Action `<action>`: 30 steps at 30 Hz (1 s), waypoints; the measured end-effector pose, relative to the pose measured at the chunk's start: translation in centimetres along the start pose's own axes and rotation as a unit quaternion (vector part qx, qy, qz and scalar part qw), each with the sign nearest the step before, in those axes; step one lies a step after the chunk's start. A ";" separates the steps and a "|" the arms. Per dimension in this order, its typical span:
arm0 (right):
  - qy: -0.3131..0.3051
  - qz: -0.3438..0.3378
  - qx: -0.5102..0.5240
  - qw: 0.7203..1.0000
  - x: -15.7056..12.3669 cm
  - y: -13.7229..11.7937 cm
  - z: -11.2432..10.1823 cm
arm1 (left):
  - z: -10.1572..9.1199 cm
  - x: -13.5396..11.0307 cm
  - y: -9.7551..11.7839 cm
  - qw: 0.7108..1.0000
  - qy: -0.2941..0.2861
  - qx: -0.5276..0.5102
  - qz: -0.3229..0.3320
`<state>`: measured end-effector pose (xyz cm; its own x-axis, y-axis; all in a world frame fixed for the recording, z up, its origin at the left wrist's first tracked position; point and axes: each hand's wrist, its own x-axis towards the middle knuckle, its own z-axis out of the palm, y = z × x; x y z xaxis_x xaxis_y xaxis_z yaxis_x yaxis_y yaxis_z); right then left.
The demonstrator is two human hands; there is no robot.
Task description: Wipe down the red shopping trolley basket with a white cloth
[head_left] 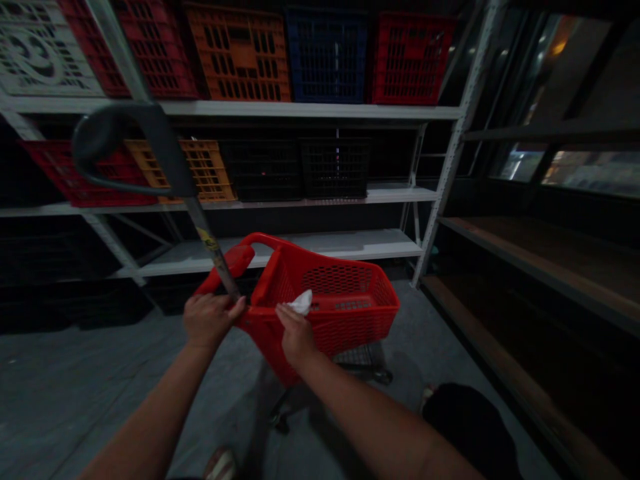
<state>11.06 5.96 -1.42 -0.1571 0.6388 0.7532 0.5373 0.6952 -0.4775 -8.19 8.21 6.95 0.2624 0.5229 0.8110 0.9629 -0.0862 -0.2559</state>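
A red plastic shopping cart (350, 323) stands in front of me, its basket pointing right. My left hand (210, 319) is closed at the near end of the cart's handle. Its thumb lies by the low visible end of a grey metal pole (200, 220), which leans up to the left and has a dark loop grip (165, 150) and a yellow sticker. Whether the fingers also hold the pole, I cannot tell. At the cart's near rim, my right hand (296, 333) pinches a crumpled white cloth or tissue (301, 303). The basket's inside is partly visible.
White metal shelving (300, 110) behind the cart carries several plastic crates, including an orange crate (240, 53) and a blue crate (327, 57). Brown shelves (530, 250) run along the right. Grey floor (85, 387) lies below, with a sandalled foot (221, 465) at the bottom.
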 end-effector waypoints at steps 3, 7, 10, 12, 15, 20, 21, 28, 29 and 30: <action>-0.012 0.000 -0.002 1.000 0.3 0.2 0.1 | -0.2 0.0 0.1 1.000 -0.030 -0.004 -0.005; -0.004 0.005 -0.065 0.998 -2.2 4.7 -2.7 | -0.3 -0.1 0.1 0.999 -0.052 -0.003 -0.006; -0.003 0.000 -0.119 0.993 -4.6 8.6 -6.4 | -0.1 -0.2 0.0 0.998 -0.055 -0.012 -0.007; -0.020 -0.013 -0.145 0.989 -5.6 10.3 -8.8 | 0.2 -0.3 0.0 0.998 -0.054 -0.024 -0.016; -0.053 -0.031 -0.166 0.984 -6.0 11.2 -11.2 | 0.6 -0.4 -0.2 0.998 -0.042 -0.047 -0.026; -0.085 -0.011 -0.162 0.983 -4.4 9.6 -10.7 | 1.2 -0.6 -0.5 0.998 -0.031 -0.053 -0.021; -0.083 -0.001 -0.154 0.985 -3.8 9.1 -10.0 | 1.2 -0.6 -0.5 0.998 -0.031 -0.050 -0.022; -0.089 -0.040 -0.040 0.994 0.6 4.3 -3.4 | 1.1 -0.4 -0.7 0.999 -0.037 -0.027 -0.021; -0.086 -0.048 -0.027 0.995 1.0 3.7 -2.7 | 1.2 -0.4 -0.7 0.999 -0.038 -0.025 -0.020; -0.084 -0.055 -0.016 0.995 1.4 3.2 -2.1 | 1.2 -0.3 -0.8 0.999 -0.039 -0.021 -0.020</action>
<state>14.29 8.37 -0.93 -0.3511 0.6080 0.7121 0.5355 0.7542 -0.3800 -9.12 9.13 6.30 0.2198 0.5916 0.7757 0.9746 -0.0987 -0.2008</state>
